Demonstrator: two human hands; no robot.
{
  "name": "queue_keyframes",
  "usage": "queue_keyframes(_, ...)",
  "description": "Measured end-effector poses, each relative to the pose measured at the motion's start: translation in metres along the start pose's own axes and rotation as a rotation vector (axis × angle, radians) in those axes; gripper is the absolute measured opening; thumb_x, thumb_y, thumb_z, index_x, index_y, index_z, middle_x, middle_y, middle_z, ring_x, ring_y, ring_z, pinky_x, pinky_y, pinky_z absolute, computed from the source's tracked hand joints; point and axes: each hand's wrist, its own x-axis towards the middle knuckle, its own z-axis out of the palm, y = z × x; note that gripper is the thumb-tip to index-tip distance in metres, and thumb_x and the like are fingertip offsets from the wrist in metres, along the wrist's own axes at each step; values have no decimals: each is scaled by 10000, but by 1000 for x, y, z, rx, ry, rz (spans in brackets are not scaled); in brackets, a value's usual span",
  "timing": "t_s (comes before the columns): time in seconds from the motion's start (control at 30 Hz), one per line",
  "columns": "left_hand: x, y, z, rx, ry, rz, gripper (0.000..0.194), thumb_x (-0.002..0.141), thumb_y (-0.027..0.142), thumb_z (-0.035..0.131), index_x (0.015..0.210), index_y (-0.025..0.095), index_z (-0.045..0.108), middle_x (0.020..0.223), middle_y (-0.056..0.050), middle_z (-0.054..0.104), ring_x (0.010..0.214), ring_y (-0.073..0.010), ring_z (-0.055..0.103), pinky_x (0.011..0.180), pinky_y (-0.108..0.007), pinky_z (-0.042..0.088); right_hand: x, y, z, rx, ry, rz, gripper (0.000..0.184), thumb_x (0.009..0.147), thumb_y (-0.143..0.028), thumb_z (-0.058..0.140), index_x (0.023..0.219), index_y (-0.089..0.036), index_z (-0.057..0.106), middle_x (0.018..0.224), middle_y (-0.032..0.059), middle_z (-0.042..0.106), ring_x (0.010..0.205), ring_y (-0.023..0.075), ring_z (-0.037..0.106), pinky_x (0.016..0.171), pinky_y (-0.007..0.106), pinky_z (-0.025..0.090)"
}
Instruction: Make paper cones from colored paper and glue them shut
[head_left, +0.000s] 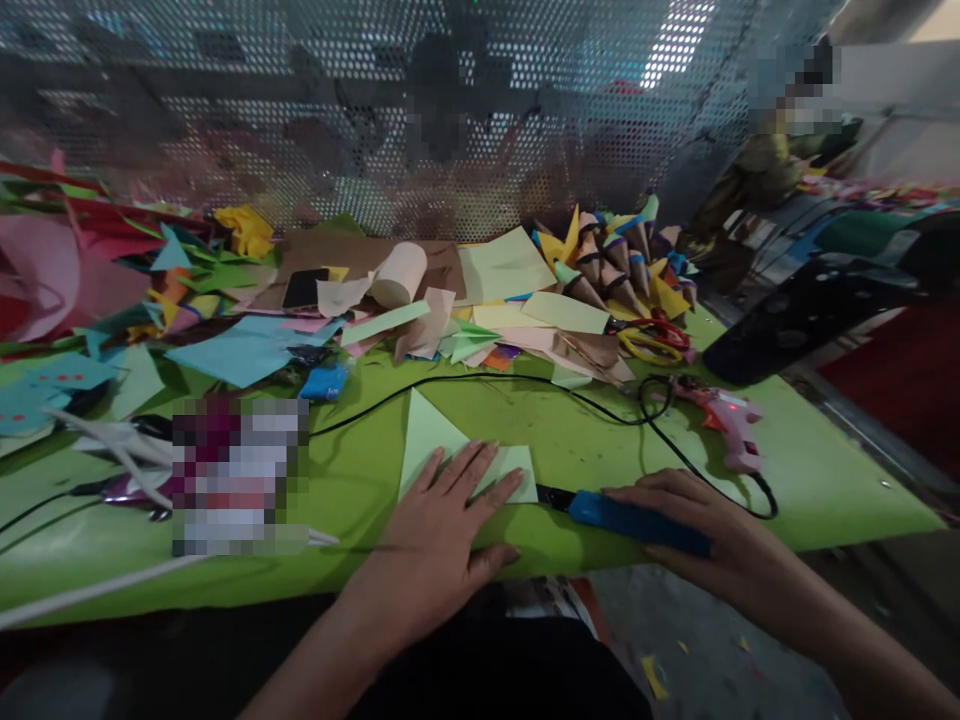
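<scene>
Paper (pixel 429 437) lay pressed beside the knife (pixel 626 520).
At centre, your left hand (pixel 439 545) spread its fingers, apparently for steadiness; your right hand (pixel 697 520) had fingers clamped on the knife.

Two hands (pixel 450 520) — one blue-handled tool (pixel 637 522) — one white roll (pixel 400 274), one pink device (pixel 735 430).

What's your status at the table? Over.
Left hand flat on green paper. Right hand gripping blue-handled tool, tip at paper's edge. Black cable beyond paper.
</scene>
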Motion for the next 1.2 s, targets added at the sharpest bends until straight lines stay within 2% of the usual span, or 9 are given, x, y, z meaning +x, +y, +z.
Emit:
queue_keyframes(0.2, -2, 0, 5, 1, 58, 5, 645, 941, 599, 435, 1516, 363, 265, 1629, -23, 212, 1482, -287, 226, 1195, -543, 187, -2, 0, 3, 35, -4, 3, 422, 906, -269, 573, 1319, -350, 600, 1177, 83, 622, 1070, 263, 616, 886, 412, 528)
queue_keyframes(0.37, -1, 0, 5, 8, 45, 4, 653, 936, 612, 427, 1517, 361, 266, 1628, -28, 212, 1487, -282, 214, 1191, -541, 197, -6, 0, 5, 23, -18, 14, 421, 913, -311, 584, 1332, -357, 589, 1189, 91, 613, 1066, 268, 614, 882, 415, 529)
queue_keyframes(0.57, -2, 0, 5, 15, 62, -2, 641, 948, 605, 403, 1520, 346, 273, 1626, -38, 223, 1489, -275, 207, 1192, -535, 193, -10, -7, 14, -29, 12, -18, 466, 936, -248, 531, 1388, -357, 530, 1189, 98, 597, 1062, 259, 601, 870, 418, 526)
queue_keyframes(0.97, -1, 4, 6, -3, 56, -29, 631, 963, 635, 281, 1523, 344, 262, 1626, -38, 225, 1497, -258, 182, 1198, -532, 175, -13, -25, 33, -132, 173, -79, 410, 904, -255, 564, 1302, -346, 605, 1089, 78, 649, 963, 237, 649, 768, 356, 571)
queue_keyframes(1.2, 3, 11, 10, -19, 87, -71, 648, 955, 635, 315, 1525, 332, 264, 1626, -57, 216, 1497, -285, 175, 1193, -559, 177, -10, -36, 43, -147, 222, -111, 428, 893, -228, 551, 1311, -306, 601, 1065, 92, 657, 949, 240, 662, 765, 363, 581)
